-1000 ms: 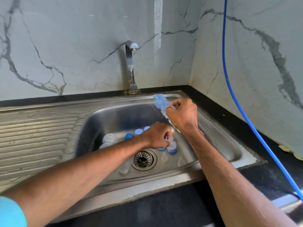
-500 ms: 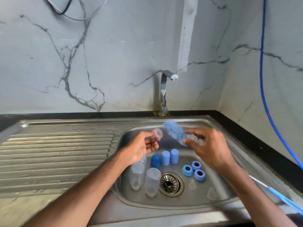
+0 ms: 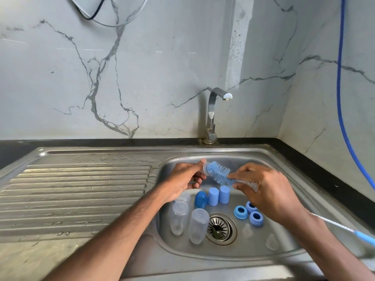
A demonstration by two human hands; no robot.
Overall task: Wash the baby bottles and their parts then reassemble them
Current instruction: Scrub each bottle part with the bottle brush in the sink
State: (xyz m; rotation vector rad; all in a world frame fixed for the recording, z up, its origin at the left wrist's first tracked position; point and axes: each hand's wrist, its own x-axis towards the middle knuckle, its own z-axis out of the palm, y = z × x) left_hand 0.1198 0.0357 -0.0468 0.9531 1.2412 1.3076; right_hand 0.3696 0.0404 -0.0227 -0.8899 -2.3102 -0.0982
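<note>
Over the steel sink basin [image 3: 284, 175] my left hand [image 3: 185, 177] pinches a small clear teat [image 3: 204, 166]. My right hand [image 3: 263, 189] grips a blue bottle brush [image 3: 219, 173] just behind its bristles, and the bristle tip touches the teat. The brush's wire handle runs back under my right wrist to a blue end [image 3: 363, 237]. On the basin floor stand clear bottles [image 3: 197, 225], upside down, three blue caps [image 3: 213, 196] and three blue screw rings [image 3: 240, 212]. Two more clear teats [image 3: 247, 230] lie by the drain [image 3: 220, 228].
A chrome tap [image 3: 212, 116] rises behind the basin, its spout pointing right with no water running. The wet ribbed drainboard [image 3: 81, 195] stretches to the left. A blue hose [image 3: 343, 110] hangs down the right wall, and cables [image 3: 97, 13] dangle at the top.
My left hand has lifted a clear teat out of the basin. My right hand has swung the brush across until its bristles meet the teat. The view has pulled back and up.
</note>
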